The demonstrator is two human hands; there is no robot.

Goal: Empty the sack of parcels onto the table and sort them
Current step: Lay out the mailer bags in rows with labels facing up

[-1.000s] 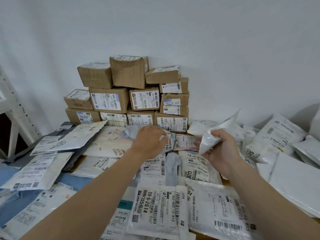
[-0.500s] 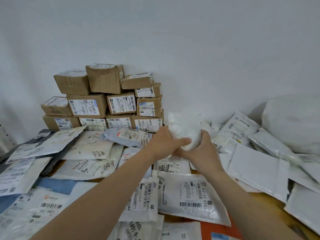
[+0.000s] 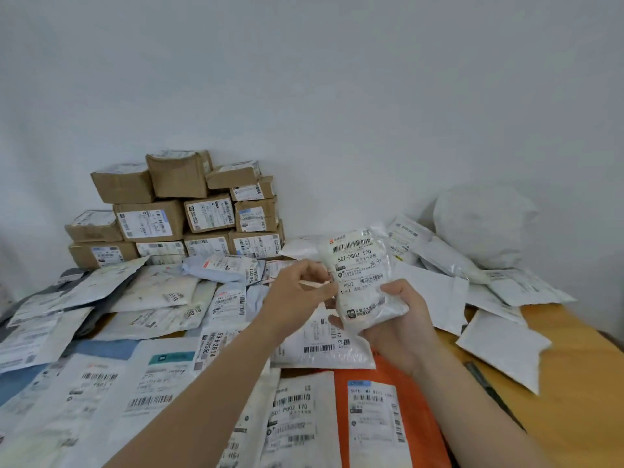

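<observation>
My right hand (image 3: 401, 329) holds the white parcel (image 3: 358, 265) upright, fingers curled round its lower half; my left hand (image 3: 299, 293) pinches its left edge, above the counter (image 3: 574, 366).

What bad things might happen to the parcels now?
The right hand grips only the bottom of the white parcel, held above the pile, while the left hand pinches its edge; it might slip and drop. The cardboard boxes at the back are stacked crookedly, so a bump might topple them. The flat parcels overlap all over the table, so this one could get lost among them.
</observation>
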